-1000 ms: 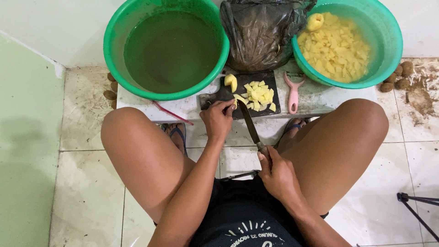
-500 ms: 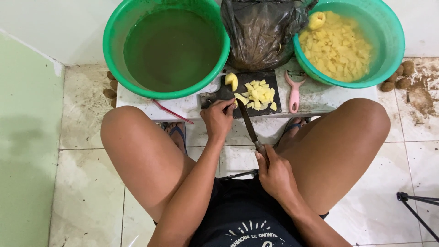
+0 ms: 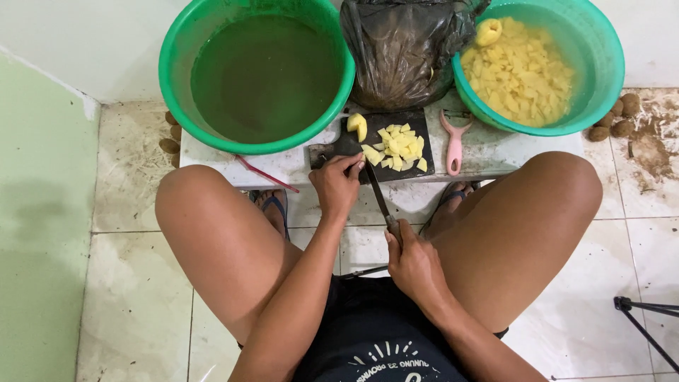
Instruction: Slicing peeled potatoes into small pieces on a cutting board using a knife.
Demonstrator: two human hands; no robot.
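— On near edge of dark cutting board: left hand curled, pinching potato piece.
— Right hand clenched round knife. Better to tuck fingertips back, slice slowly.

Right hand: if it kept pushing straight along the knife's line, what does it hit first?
Likely the left hand. The right hand aims the knife up-left; its tip sits by those fingers at the cutting board. Depth is unclear.

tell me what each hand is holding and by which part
Right hand grips the knife by its handle. Left hand pins a potato piece on the cutting board.
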